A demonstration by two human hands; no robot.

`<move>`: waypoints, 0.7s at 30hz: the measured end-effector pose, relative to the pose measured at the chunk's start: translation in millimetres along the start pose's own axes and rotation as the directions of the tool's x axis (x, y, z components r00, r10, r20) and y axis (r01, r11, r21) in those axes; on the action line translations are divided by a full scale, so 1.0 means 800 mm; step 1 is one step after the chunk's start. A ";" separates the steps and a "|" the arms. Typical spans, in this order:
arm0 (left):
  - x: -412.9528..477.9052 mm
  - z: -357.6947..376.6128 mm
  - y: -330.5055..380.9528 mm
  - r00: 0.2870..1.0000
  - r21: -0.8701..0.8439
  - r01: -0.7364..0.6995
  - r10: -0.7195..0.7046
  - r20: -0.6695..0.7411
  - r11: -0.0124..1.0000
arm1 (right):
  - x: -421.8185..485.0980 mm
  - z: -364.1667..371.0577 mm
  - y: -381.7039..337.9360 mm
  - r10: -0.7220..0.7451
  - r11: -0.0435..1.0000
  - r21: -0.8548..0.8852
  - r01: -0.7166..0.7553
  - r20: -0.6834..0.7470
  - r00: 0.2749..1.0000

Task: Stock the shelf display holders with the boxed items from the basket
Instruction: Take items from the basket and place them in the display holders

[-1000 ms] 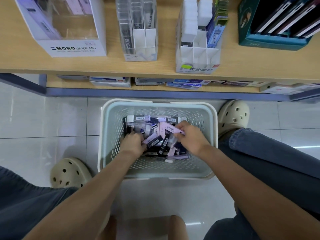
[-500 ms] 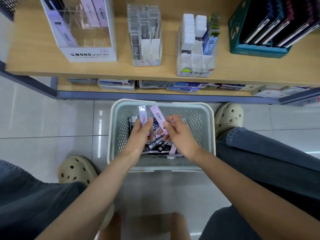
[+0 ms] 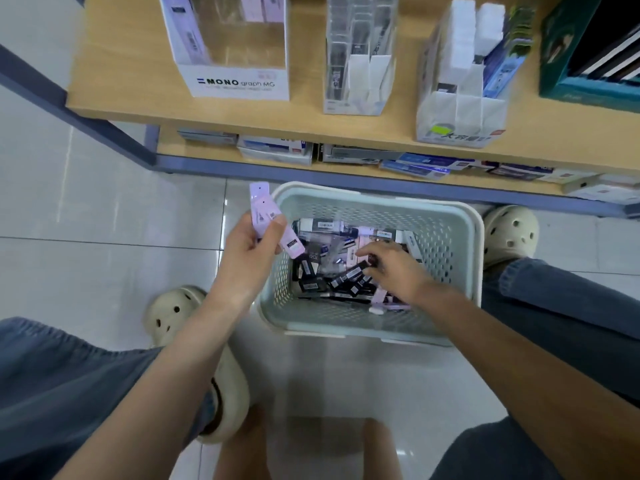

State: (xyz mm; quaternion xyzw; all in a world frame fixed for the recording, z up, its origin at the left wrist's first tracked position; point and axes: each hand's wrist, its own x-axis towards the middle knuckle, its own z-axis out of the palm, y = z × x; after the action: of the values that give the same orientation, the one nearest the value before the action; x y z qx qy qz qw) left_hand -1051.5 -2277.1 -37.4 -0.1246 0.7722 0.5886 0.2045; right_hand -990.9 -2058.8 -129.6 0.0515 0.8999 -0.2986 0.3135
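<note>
Left hand point(image 3: 254, 237) grips both lilac boxes point(image 3: 262, 211) beside the basket point(image 3: 381, 199). Right hand point(image 3: 394, 270), since emptied, curls onto black boxes point(image 3: 313, 283); grasp unclear.

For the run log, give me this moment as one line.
left hand: holds lilac boxes | right hand: in basket, touching dark boxes

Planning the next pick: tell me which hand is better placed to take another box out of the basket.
Right, most likely. The right hand is down inside the basket, with its fingers among the black boxes. The left hand is raised at the basket's left edge, its grip full of lilac boxes.
</note>
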 end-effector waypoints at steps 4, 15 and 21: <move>0.020 -0.015 -0.010 0.999 0.040 0.034 -0.033 -0.030 0.999 | 0.020 0.024 0.019 -0.078 0.964 -0.241 0.113 0.150 0.986; 0.035 -0.013 -0.006 0.997 0.031 0.065 -0.064 -0.030 0.997 | 0.028 0.041 0.030 -0.108 0.803 -0.551 0.226 0.240 0.965; 0.020 -0.017 0.002 0.996 -0.105 0.091 -0.091 0.010 0.990 | 0.023 0.033 0.018 -0.117 0.844 -0.505 0.179 0.152 0.981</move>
State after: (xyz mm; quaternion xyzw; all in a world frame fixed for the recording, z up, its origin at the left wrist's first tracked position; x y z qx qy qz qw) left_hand -1068.5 -2288.9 -40.3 -0.1689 0.7331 0.6189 0.2261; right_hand -987.4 -2063.8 -164.0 -0.1214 0.9285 -0.0722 0.3433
